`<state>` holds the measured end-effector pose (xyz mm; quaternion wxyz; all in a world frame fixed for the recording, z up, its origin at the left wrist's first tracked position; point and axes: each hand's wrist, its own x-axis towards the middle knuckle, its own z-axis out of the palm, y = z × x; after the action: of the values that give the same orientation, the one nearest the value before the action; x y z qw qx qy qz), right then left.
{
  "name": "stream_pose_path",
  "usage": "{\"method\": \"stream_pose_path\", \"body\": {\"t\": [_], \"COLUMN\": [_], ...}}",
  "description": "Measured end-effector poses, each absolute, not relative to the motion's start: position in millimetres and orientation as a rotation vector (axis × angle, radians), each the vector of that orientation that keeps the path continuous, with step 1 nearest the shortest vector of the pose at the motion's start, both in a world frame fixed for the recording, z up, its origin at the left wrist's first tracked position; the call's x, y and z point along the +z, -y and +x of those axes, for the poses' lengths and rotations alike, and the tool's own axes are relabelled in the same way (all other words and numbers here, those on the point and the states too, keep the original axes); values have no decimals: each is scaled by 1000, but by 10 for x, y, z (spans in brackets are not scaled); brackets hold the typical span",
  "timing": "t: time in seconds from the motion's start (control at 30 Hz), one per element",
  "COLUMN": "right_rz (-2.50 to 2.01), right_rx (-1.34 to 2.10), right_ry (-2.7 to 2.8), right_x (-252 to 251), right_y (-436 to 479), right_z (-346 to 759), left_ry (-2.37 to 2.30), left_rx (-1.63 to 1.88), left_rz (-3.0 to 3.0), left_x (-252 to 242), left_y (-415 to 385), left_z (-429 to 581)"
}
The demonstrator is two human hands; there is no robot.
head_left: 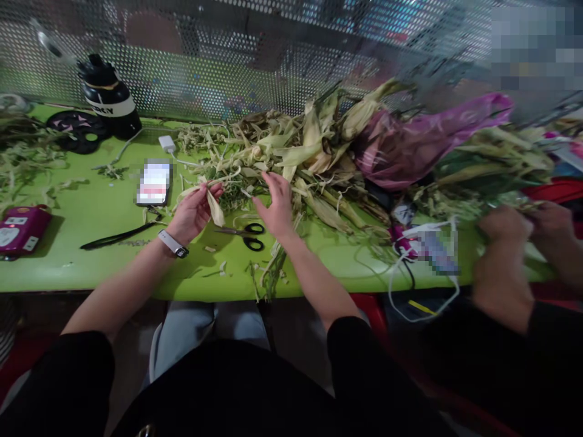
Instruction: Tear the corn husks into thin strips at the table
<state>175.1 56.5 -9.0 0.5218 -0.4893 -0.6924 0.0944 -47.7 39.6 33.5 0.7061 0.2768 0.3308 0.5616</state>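
Observation:
My left hand [195,210], with a pale wristband on its wrist, is closed on a dry corn husk strip [215,207] whose pale end hangs below the fingers. Just to the right, my right hand [277,205] has its fingers spread and thumb apart, with nothing seen in it. It hovers by the front of a heap of corn husks [296,152]. Black-handled scissors [252,237] lie on the green table between and below my hands, blades to the left. Thin green plant stems [272,273] lie near the table's front edge.
Left of my hands lie a phone [155,181], a black strap [116,235] and a purple box [23,230]. A black bottle [109,100] stands at the back. A pink plastic bag [410,145] rests against the husks. Another person's hands [505,227] work at the right, beside white cables [394,285].

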Motion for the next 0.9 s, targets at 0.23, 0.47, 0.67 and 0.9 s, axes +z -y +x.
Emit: {"method": "stream_pose_path", "body": {"t": [0.23, 0.47, 0.67, 0.9], "right_rz": [-828, -741, -992, -1124], "right_rx": [7, 33, -4, 83], "right_ry": [2389, 2214, 1851, 1806], "right_x": [-25, -29, 47, -12], "right_y": [-225, -146, -183, -248], "right_z": [1392, 1377, 1441, 1399], "left_ry": [-682, -712, -814, -811], "left_rx": [1152, 1113, 1039, 1040], "left_rz": [691, 843, 1065, 1123], "left_x": [280, 218, 165, 101], "left_y": [-319, -304, -285, -274], "left_z": [-427, -410, -392, -382]}}
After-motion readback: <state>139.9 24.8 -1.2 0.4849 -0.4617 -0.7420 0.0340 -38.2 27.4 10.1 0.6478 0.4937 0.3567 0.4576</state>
